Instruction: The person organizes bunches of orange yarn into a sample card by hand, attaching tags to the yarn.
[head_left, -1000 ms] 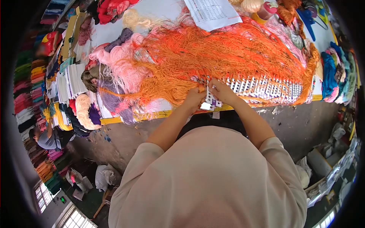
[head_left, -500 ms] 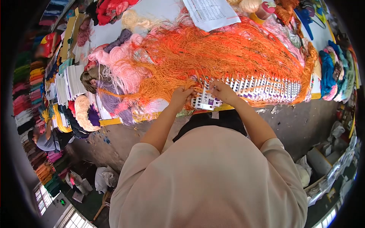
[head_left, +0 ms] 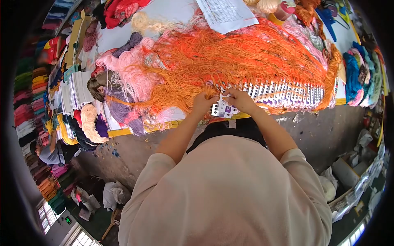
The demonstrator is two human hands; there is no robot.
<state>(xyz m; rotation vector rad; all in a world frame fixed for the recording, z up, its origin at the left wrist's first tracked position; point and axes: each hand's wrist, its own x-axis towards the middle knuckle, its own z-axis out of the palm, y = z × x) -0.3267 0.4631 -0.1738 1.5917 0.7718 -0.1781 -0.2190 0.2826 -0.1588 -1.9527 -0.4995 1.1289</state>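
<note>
A white and purple card with punched holes (head_left: 225,110) lies at the table's front edge, between my hands. My left hand (head_left: 204,102) is closed on orange thread (head_left: 209,92) at the card's left side. On the other side, my right hand (head_left: 241,101) has thumb and fingers pinched over the card's upper right part; what is between those fingertips is too small to make out. A long row of similar punched cards (head_left: 287,95) runs off to the right, with orange thread along its back edge. Behind it spreads a large tangled mass of orange thread (head_left: 246,49).
Pink yarn (head_left: 127,61) and purple yarn (head_left: 120,112) lie to the left. A printed sheet (head_left: 227,14) rests behind the orange mass, near a red-topped container (head_left: 283,11). Blue skeins (head_left: 353,76) hang at the right end. Another person (head_left: 51,153) is at far left.
My left hand has shifted slightly right and turned, closer to the card and to my right hand. The right hand stays by the card with little movement.
</note>
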